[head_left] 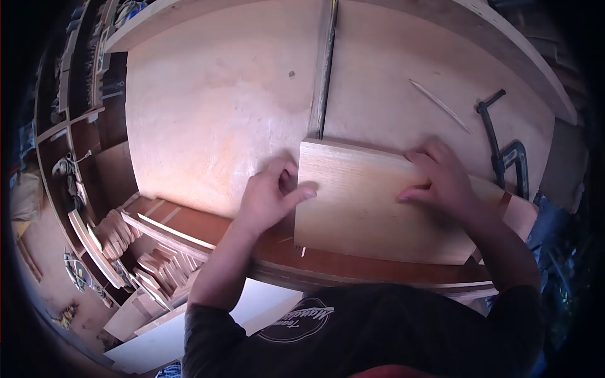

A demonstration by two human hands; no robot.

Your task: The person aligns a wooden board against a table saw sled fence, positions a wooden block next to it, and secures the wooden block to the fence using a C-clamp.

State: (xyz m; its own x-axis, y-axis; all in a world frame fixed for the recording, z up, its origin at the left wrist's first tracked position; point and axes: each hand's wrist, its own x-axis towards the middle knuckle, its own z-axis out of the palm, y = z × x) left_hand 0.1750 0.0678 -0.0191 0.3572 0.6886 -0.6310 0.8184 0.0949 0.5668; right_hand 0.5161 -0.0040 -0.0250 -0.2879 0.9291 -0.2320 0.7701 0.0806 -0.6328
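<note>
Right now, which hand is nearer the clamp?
The right hand, at the far edge of the board; the left hand is at its left end, farther from the clamp.

Glare on worktop [214, 120] | edges black (fisheye bend) | shadows by hands [266, 194]

The left hand [266, 196] and right hand [446, 179] touch a pale wooden board [358, 208].

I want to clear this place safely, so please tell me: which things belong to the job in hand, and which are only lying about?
Job in hand, it seems:
- board, between left hand and right hand
- bench, beneath

Probably lying about:
- clamp
- thin stick
- wood pieces, lower left
</note>
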